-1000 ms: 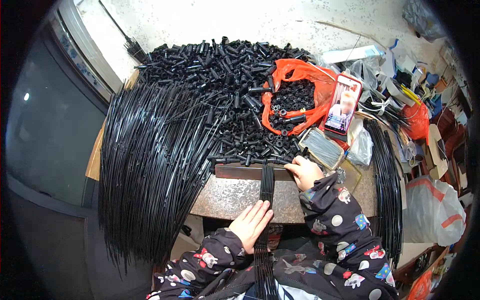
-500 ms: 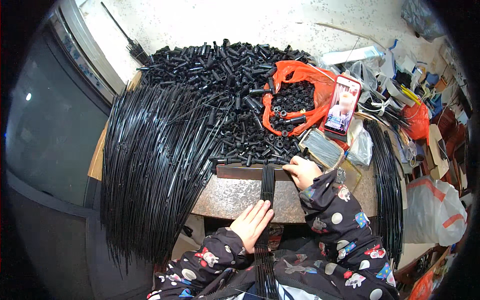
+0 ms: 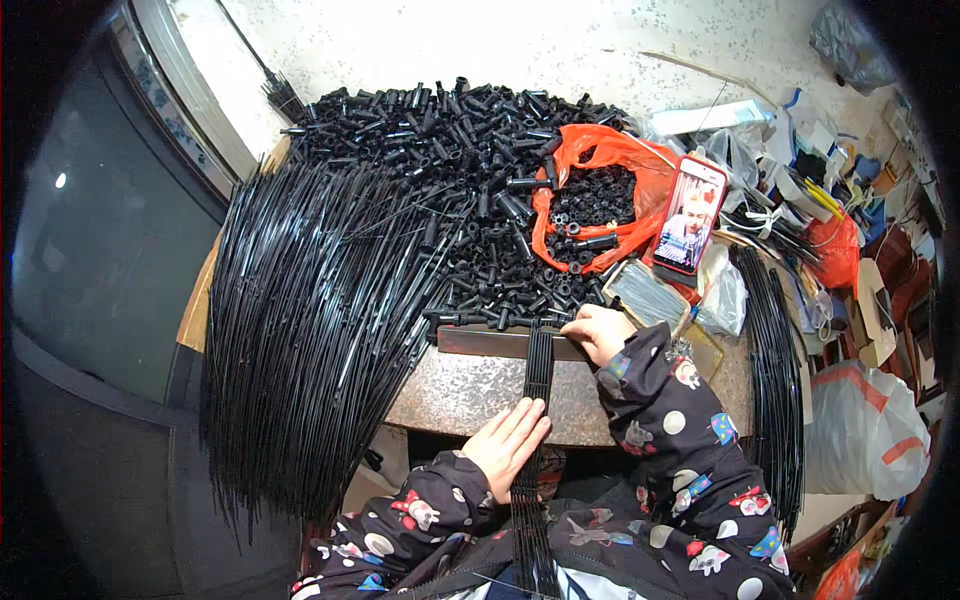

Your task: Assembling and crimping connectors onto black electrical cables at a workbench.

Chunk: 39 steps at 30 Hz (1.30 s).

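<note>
The left hand lies with straight fingers on a bundle of black rods; its thumb is hidden, so I cannot tell if this grip is closed. The right hand bends its fingers near the dark bar; its grip I also cannot tell. The rods cross the bar and the desk, below many black tubes

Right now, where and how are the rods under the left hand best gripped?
Likely on the bare rods between the brown bar and the left hand, coming from the right: they lie side by side as a flat, narrow band, pinchable across both long edges, and the left sleeve blocks the left.
</note>
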Each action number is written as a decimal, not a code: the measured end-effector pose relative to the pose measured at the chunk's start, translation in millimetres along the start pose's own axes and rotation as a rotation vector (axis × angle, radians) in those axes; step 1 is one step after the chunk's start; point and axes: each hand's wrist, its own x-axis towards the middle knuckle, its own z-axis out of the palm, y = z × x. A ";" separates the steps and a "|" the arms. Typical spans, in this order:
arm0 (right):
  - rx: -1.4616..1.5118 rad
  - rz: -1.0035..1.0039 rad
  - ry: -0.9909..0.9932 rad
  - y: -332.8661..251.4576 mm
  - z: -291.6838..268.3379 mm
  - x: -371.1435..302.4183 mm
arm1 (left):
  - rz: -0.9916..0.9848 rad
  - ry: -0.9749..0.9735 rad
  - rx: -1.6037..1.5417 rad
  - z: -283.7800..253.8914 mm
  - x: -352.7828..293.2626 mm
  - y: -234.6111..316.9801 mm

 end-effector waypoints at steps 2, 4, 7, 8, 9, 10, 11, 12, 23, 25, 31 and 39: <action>0.097 -0.077 0.002 8.2 0.0 2.1 | 0.013 0.016 0.013 2.0 -0.7 -0.9; 0.119 -0.054 -0.021 6.8 1.6 3.1 | 0.009 0.030 0.017 4.8 -2.2 -2.7; 0.049 -0.023 -0.015 0.8 -1.5 4.3 | 0.010 0.042 0.007 5.6 -1.0 -0.9; 0.048 -0.023 -0.014 0.8 -1.8 5.7 | 0.002 0.042 0.002 5.3 -1.0 -1.4; 0.053 -0.027 -0.023 0.8 -2.5 6.5 | 0.005 0.043 0.002 4.3 -1.0 -1.0; 0.058 -0.032 -0.031 1.1 -3.4 6.8 | -0.012 0.031 -0.017 2.9 -1.0 0.1; 0.096 -0.053 -0.013 3.4 -3.0 7.0 | -0.028 0.021 -0.036 2.7 -0.5 0.2; 0.092 -0.052 -0.011 4.9 -3.5 6.6 | -0.024 0.023 -0.035 4.2 -0.1 -0.8; -0.016 0.071 -0.089 -3.1 -1.6 2.2 | -0.009 0.034 0.020 4.8 0.4 -0.2; 0.063 0.003 -0.085 1.8 1.9 5.9 | -0.014 0.033 0.020 5.0 -1.4 -1.5; 0.021 -0.035 -0.076 6.2 -1.2 7.1 | 0.011 0.047 0.009 5.1 2.3 -0.6; 0.114 -0.074 -0.053 9.1 0.6 9.7 | 0.003 0.078 -0.026 4.6 0.5 -1.7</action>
